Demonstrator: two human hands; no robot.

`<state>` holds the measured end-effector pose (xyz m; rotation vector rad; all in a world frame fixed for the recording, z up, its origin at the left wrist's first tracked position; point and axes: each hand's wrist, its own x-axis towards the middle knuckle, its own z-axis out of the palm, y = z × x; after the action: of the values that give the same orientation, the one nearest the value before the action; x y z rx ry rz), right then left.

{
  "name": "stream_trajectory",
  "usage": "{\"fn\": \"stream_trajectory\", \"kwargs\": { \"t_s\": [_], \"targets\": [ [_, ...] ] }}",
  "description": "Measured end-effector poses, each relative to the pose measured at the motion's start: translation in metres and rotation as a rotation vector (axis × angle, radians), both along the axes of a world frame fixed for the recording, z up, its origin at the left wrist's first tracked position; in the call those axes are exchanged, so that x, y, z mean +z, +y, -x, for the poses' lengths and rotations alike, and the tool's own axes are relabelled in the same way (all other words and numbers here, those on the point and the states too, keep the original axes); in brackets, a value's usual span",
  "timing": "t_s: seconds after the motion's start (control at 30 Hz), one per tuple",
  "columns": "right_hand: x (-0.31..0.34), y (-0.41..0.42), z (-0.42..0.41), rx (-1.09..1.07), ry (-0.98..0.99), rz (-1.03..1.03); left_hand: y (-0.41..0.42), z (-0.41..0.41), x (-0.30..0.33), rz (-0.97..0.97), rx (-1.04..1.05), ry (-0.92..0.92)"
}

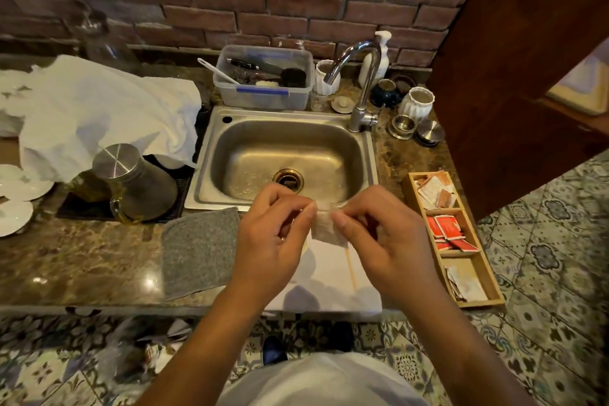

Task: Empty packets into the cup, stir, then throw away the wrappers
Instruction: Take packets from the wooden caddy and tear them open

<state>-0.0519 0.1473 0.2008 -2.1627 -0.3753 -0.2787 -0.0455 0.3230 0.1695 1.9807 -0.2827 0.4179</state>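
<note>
Both hands pinch one pale packet at its top edge, the left hand and right hand closed on opposite sides as if to tear it, held low over the counter, where the cup is hidden beneath them.

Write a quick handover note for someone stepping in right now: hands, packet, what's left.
Left hand and right hand both pinch the top edge of one pale packet, above the white napkin in front of the sink.
Stir stick lies on the napkin.
More packets sit in the wooden tray.
Cup mostly hidden under the hands.
Left: tear, pour, stir, bin wrappers.
</note>
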Motion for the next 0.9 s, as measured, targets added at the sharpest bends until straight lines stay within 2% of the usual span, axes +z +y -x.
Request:
{"fn": "stream_trajectory", "kwargs": {
  "t_s": [0.07, 0.13, 0.3, 0.43, 0.5, 0.57, 0.6, 0.63, 0.7, 0.73, 0.83, 0.9],
  "targets": [
    [0.001, 0.001, -0.002, 0.013, 0.154, -0.188, 0.001, -0.006, 0.000, -0.007, -0.007, -0.023],
    [-0.002, 0.000, -0.004, -0.037, 0.228, -0.305, 0.002, -0.011, 0.000, 0.073, -0.013, 0.011],
    [-0.010, 0.003, -0.008, -0.203, -0.001, -0.036, -0.004, -0.014, 0.005, 0.254, -0.094, 0.132],
    [-0.009, 0.004, -0.007, -0.108, -0.065, -0.034, -0.002, -0.016, 0.004, 0.129, -0.050, 0.048],
    [-0.007, 0.002, -0.007, 0.042, 0.074, -0.215, 0.000, -0.018, 0.002, 0.027, -0.051, -0.013],
    [-0.006, 0.000, -0.011, 0.091, 0.263, -0.413, -0.002, -0.019, 0.000, 0.012, -0.053, -0.019],
    [-0.007, -0.002, -0.013, 0.055, 0.297, -0.416, -0.002, -0.020, 0.000, 0.044, -0.041, -0.001],
    [-0.010, -0.003, -0.016, 0.000, 0.277, -0.330, -0.002, -0.020, 0.000, 0.081, -0.031, 0.019],
    [-0.013, -0.002, -0.020, -0.089, 0.129, -0.051, -0.002, -0.019, 0.000, 0.105, -0.041, 0.030],
    [-0.014, -0.001, -0.019, -0.095, 0.090, -0.003, -0.002, -0.019, 0.001, 0.092, -0.042, 0.020],
    [-0.010, 0.001, -0.018, -0.002, 0.248, -0.277, 0.002, -0.023, 0.002, 0.012, -0.019, -0.022],
    [-0.009, -0.001, -0.018, -0.024, 0.233, -0.256, 0.003, -0.027, 0.002, -0.031, -0.020, -0.040]
  ]
}}
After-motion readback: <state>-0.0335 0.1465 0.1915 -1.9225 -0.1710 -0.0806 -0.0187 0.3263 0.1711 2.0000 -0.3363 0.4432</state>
